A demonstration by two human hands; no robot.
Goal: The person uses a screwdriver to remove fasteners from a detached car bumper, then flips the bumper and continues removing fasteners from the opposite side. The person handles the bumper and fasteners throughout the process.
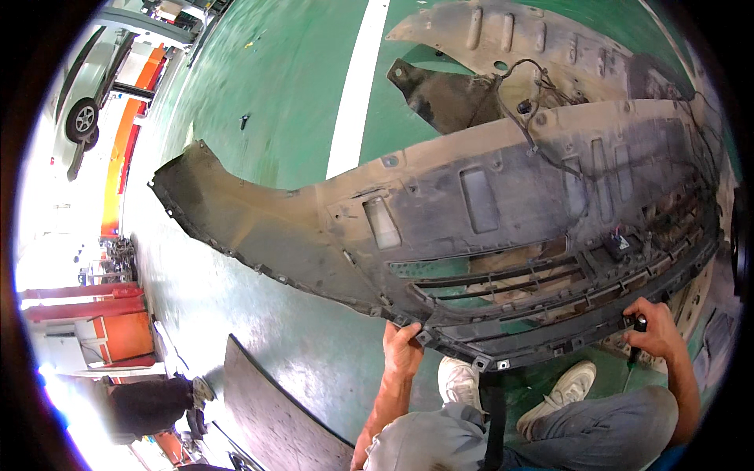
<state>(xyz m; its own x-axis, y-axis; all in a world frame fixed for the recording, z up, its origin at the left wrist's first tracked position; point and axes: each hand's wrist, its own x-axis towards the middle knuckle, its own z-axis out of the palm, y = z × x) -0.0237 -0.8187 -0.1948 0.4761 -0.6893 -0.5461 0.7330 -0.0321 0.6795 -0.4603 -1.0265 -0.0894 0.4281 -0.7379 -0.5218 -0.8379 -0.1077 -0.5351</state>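
A large dusty black car bumper cover (440, 212) with a slatted lower grille (503, 282) lies spread out in front of me. My left hand (403, 349) is closed on its near edge, thumb on top, left of the grille. Further right, my right hand (656, 330) wraps round the dark handle of a screwdriver (635, 355) beside the near right rim; a thin shaft seems to point down from it. Those right fingertips are close to the rim, but whether they touch it I cannot tell. A small black module (622, 245) with a wire sits above the grille.
Behind the cover lie a dusty undertray (542, 39) and a loose wiring harness (534, 94). A curved grey panel (275, 400) rests on the green floor at lower left. A small dark object (244, 122) lies beyond. My shoes (569, 392) are close below the rim.
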